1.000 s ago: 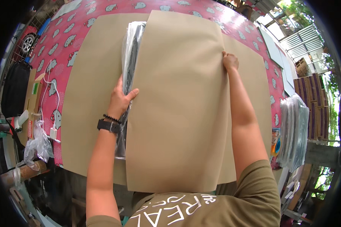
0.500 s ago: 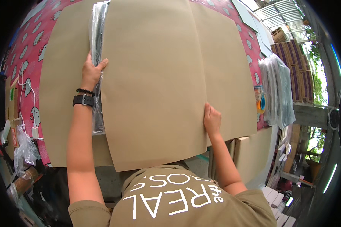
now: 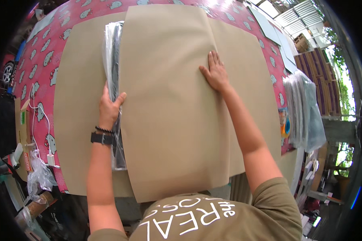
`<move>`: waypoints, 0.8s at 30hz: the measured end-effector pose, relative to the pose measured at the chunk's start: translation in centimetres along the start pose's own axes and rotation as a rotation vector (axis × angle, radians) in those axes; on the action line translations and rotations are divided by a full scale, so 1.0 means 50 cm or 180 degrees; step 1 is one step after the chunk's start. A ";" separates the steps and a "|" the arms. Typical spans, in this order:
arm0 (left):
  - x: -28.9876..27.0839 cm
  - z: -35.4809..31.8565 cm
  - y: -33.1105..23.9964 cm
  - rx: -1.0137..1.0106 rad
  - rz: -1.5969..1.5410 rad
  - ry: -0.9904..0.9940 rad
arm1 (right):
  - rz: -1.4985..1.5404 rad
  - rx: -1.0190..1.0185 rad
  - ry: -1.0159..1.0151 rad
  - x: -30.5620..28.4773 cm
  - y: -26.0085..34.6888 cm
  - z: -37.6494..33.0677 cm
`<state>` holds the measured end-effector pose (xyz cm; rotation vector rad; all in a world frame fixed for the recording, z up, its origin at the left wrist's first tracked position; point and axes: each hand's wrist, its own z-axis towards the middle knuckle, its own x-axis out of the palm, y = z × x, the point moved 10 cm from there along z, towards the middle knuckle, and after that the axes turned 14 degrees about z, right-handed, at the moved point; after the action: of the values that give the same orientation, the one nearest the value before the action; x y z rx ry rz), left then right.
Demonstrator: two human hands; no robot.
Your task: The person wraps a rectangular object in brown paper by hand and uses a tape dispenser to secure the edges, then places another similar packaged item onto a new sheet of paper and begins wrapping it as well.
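**Brown paper folded over a wrapped flat item**

Brown paper sheet (image 3: 169,108) lies folded across the middle of the table, covering most of a long dark item in clear plastic wrap (image 3: 113,60) whose left edge shows. The left hand (image 3: 110,105) grips the fold's edge, fingers curled against the wrapped item. The right hand (image 3: 215,72) lies flat, fingers spread, pressing on the paper. Beneath is a pink patterned tablecloth (image 3: 48,56). A stack of plastic-wrapped panels (image 3: 305,108) stands at the right.
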<state>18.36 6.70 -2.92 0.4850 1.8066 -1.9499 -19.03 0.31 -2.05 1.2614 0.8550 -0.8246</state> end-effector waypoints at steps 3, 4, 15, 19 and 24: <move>0.019 -0.007 0.007 -0.0470 -0.0129 0.0274 | 0.0005 -0.0032 -0.0182 0.002 -0.071 0.164; 0.009 -0.007 0.000 -0.0319 -0.0133 0.0157 | 0.0058 -0.0018 -0.0175 0.005 -0.074 0.211; -0.006 -0.006 0.021 -0.0239 0.0036 -0.0002 | -0.0101 0.0054 0.0047 0.033 -0.039 0.206; -0.012 -0.004 0.016 -0.0210 0.0189 -0.0032 | -0.0019 0.0209 0.0235 0.014 0.043 -0.110; 0.005 0.009 0.015 0.0240 0.0578 -0.0301 | -0.0479 0.0209 0.0072 0.006 0.069 -0.292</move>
<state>18.58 6.21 -3.65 0.5515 1.5785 -1.8886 -17.04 15.21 -2.27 1.2770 0.9563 -0.9665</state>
